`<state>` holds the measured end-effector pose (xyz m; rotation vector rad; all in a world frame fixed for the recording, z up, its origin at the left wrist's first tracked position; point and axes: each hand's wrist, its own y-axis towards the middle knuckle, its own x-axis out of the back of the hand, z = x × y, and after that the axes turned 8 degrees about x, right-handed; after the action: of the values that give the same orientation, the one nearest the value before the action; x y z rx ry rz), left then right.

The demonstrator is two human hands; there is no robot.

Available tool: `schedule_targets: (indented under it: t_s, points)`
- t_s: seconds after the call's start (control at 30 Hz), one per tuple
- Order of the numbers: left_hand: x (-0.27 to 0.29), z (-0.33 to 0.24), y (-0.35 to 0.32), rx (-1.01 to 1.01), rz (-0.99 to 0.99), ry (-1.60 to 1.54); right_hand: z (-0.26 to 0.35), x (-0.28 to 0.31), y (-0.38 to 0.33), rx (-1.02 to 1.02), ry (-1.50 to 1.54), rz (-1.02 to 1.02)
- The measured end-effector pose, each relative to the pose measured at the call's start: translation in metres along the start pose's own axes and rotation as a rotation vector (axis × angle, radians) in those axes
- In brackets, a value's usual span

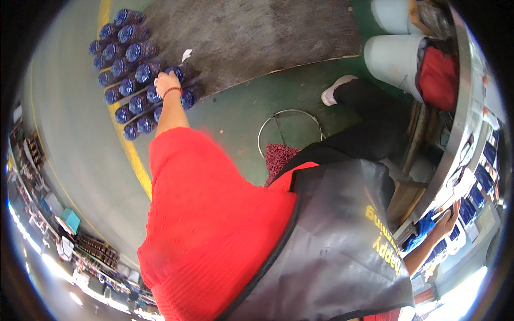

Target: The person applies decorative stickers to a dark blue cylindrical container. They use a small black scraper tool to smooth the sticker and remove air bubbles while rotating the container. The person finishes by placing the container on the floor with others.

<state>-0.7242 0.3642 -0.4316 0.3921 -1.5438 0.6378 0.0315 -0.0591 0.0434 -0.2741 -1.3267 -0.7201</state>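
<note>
My left arm, in a red sleeve, stretches down to a group of dark jars with blue lids standing on the floor. With bent fingers, my left hand is closed at the top of one blue-lidded jar on the group's right side. A beaded bracelet circles that wrist. Far off to the right, my right hand is at the edge of the metal workbench. Its fingers are curled by a small dark item that I cannot make out. Bright blue material is beside that hand.
A dark board lies right of the jars on the green floor. Pale buckets, one with red cloth, stand at the upper right. A metal ring is near my foot. Racks of small items stand at lower left.
</note>
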Motion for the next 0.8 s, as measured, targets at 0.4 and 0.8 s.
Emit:
schedule_targets:
  t_s: [0.4,0.8]
  points:
    - [-0.009,-0.065,-0.063,-0.214,-0.137,0.111,-0.002,0.009,-0.022,-0.099,0.232,-0.296]
    - [0.098,-0.253,-0.393,-1.244,0.264,-0.606,-0.314,0.096,0.13,-0.599,0.139,-0.486]
